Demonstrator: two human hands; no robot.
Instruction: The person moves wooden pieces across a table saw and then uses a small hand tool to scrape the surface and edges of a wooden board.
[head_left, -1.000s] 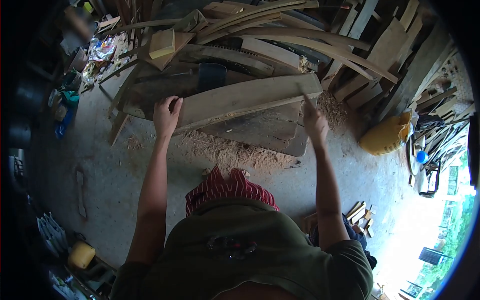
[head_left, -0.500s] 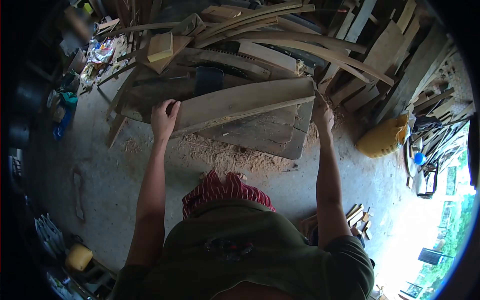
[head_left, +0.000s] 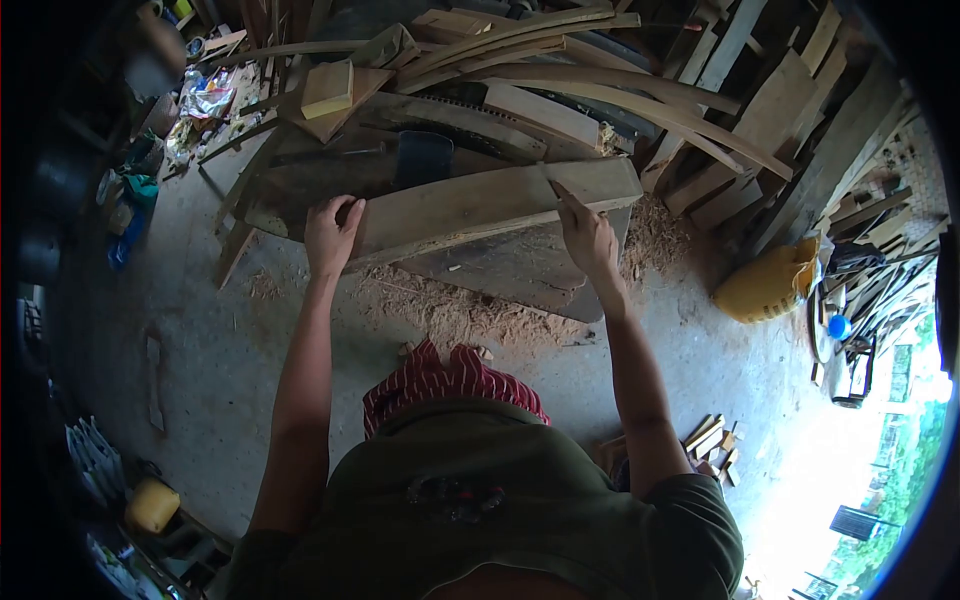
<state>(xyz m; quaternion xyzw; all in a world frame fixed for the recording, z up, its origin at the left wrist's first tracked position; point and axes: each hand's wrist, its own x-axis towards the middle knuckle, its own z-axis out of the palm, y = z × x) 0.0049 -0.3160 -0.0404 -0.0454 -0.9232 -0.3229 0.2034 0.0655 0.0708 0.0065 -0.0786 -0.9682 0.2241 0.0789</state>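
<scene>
A thick, slightly curved wooden plank (head_left: 455,208) lies slantwise over a dark wooden work surface (head_left: 500,268). My left hand (head_left: 330,240) is closed on the plank's left end, with its thumb and fingers at the upper edge. Near the plank's right end, my right hand (head_left: 590,238) pinches a thin dark pencil-like stick (head_left: 556,187). Its tip rests on or just above the plank's upper face; contact is hard to tell. A dark block-like object (head_left: 424,158) sits behind the plank.
Curved wooden strips (head_left: 620,85) are heaped beyond the work surface, and boards (head_left: 770,130) lean at the right. Wood shavings (head_left: 450,315) cover the floor by my feet. A yellow container (head_left: 765,283) stands to the right, with small offcuts (head_left: 712,445) lower down.
My right hand has moved left from beyond the plank's right end to over its face, bringing the pencil-like stick along. My left hand keeps its hold on the plank.
</scene>
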